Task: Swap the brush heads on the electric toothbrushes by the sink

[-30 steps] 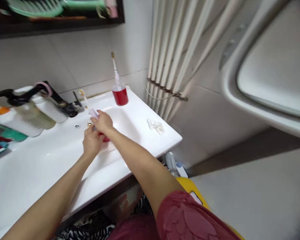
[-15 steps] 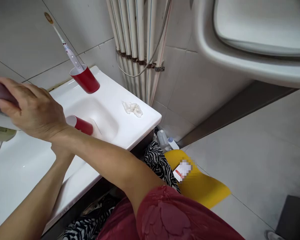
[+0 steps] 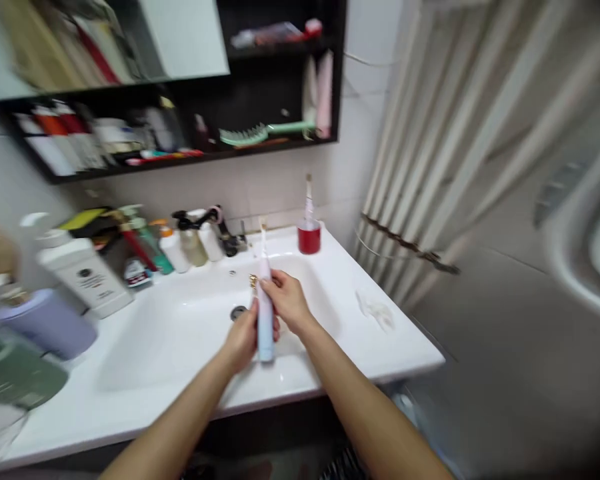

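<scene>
An electric toothbrush (image 3: 265, 320), its handle fading from pink to light blue, stands nearly upright over the sink basin with its brush head up. My right hand (image 3: 289, 301) is closed on the upper part of its handle. My left hand (image 3: 243, 338) closes round the handle from the other side, lower down. A small gold-coloured thing (image 3: 253, 281) shows just above my left fingers; its kind is too blurred to tell. Behind, on the sink's rear right corner, a red cup (image 3: 309, 239) holds another toothbrush (image 3: 309, 200) upright.
Crumpled white tissue (image 3: 376, 311) lies on the sink's right ledge. Pump bottles line the back beside a black tap (image 3: 223, 230); a white bottle (image 3: 83, 273) and a purple bottle (image 3: 47, 323) stand left. A dark shelf cabinet (image 3: 275, 87) hangs above. Pipes (image 3: 415, 153) run down the right wall.
The view has swung left and up to the whole sink. Both hands, earlier crossed at the left with the right on a pinkish handle, are now together on the toothbrush before me.
</scene>
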### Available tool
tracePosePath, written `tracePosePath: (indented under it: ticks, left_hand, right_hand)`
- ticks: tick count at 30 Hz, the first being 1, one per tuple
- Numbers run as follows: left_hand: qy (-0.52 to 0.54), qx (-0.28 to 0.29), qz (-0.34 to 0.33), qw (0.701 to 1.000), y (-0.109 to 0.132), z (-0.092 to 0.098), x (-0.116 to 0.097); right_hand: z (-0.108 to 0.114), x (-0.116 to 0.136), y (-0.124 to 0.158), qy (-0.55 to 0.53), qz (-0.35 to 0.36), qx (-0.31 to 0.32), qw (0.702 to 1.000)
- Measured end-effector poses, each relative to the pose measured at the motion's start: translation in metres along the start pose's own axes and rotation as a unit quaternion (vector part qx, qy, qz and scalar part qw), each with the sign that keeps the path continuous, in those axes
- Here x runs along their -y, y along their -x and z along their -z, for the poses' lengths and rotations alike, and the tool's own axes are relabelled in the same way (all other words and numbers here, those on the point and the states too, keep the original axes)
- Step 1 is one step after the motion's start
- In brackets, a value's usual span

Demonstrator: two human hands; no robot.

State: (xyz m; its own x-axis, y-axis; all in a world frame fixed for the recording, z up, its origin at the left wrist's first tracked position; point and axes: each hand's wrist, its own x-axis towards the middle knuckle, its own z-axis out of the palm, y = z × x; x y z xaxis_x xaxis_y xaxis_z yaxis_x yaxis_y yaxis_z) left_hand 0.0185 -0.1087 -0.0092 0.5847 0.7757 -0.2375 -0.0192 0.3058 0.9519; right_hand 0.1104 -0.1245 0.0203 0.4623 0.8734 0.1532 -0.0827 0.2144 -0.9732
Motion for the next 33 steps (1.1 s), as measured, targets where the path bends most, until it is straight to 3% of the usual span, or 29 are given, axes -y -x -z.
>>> tracePosePath:
  ticks: [3,9,16,22,28,33]
  left_hand:
    - [0.080,0.009,-0.008,0.997,0.016,0.000,0.007]
    - [0.127,0.051,-0.026,0.990,0.037,0.010,0.007]
    - [0.120,0.017,-0.074,0.990,0.039,0.018,0.007]
    - [-0.009,-0.078,-0.135,0.988,0.036,0.023,0.005]
    - [0.093,0.018,-0.058,0.994,0.038,0.018,0.003]
    - [0.065,-0.017,-0.080,0.995,0.035,0.015,0.007]
  right_hand:
    - [-0.007,0.005,-0.002,-0.029,-0.025,0.060,0.997]
    - [-0.023,0.026,-0.010,-0.055,-0.035,0.054,0.996]
    - [-0.039,0.025,-0.007,0.003,-0.083,0.107,0.991]
    - [-0.050,0.017,-0.007,0.005,-0.020,0.039,0.999]
    - [-0.049,0.017,-0.007,-0.037,-0.060,0.032,0.997]
    - [-0.047,0.017,-0.006,-0.035,-0.056,0.016,0.998]
